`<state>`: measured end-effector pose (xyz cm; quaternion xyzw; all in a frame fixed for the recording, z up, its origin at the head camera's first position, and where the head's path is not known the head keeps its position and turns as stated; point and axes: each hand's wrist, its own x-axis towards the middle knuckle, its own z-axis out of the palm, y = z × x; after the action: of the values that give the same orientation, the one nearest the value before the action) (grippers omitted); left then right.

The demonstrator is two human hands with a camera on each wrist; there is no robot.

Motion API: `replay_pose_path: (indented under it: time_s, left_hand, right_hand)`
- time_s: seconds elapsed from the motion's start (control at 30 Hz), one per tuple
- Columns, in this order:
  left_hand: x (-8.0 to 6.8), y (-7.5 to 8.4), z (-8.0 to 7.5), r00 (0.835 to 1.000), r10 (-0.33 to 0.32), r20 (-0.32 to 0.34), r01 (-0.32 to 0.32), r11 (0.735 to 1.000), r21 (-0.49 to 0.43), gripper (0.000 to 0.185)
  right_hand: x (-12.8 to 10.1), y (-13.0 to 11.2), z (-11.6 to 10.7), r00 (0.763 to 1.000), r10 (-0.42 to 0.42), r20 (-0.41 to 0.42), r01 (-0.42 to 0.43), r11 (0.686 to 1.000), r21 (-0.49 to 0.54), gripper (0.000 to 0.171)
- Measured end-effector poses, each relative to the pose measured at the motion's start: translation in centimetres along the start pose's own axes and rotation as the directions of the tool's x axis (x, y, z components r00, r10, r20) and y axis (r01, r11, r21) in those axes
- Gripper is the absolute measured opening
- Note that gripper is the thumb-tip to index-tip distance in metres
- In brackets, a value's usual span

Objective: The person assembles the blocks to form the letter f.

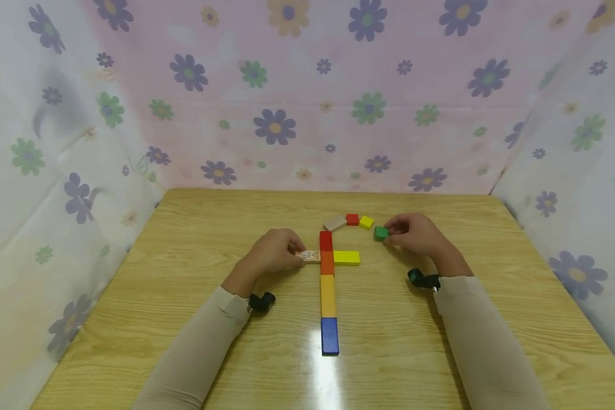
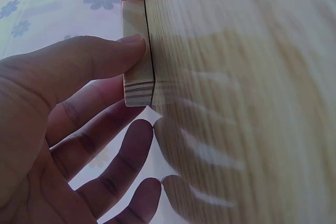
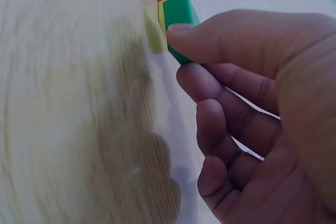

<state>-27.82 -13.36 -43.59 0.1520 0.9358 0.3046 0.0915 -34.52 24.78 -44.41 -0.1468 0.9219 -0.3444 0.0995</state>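
On the wooden table [image 1: 195, 239], a straight column of coloured blocks runs from the near middle toward the far edge: blue block [image 1: 330, 336], yellow-orange block [image 1: 328, 296], orange block [image 1: 327, 263], then red block [image 1: 326, 241]. A yellow bar [image 1: 347, 257] juts from the orange block toward the right edge, like one arm of a cross.

The left hand [image 1: 271, 253] pinches a plain wooden block [image 1: 310, 256] between thumb and fingertips, lying flat on the table with its end against the orange block on the side opposite the yellow bar, so it appears to serve as the matching arm.

The right hand [image 1: 415, 233] pinches a small green cube [image 1: 381, 232] between thumb and fingers, just beside a small yellow cube [image 1: 366, 222]. That cube, a small red cube [image 1: 352, 219] and a beige block [image 1: 335, 223] form a curved row beyond the column's far end, and the green cube seems held to extend it.
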Motion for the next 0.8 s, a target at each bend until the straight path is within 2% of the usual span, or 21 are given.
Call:
replay_pose_path:
  time_s: [0.27,0.8]
  left_hand:
    - [0.14,0.05,0.07,1.000,-0.023,-0.002,0.023,1.000,0.008,0.025]
    - [0.40,-0.14,0.38,1.000,-0.019,-0.006,0.019,1.000,0.016,0.025]
  right_hand:
    - [0.45,-0.37,0.48,1.000,0.010,-0.012,-0.010,1.000,0.005,0.033]
    - [0.84,-0.06,0.68,0.999,0.038,-0.006,-0.038,0.999,-0.010,0.036]
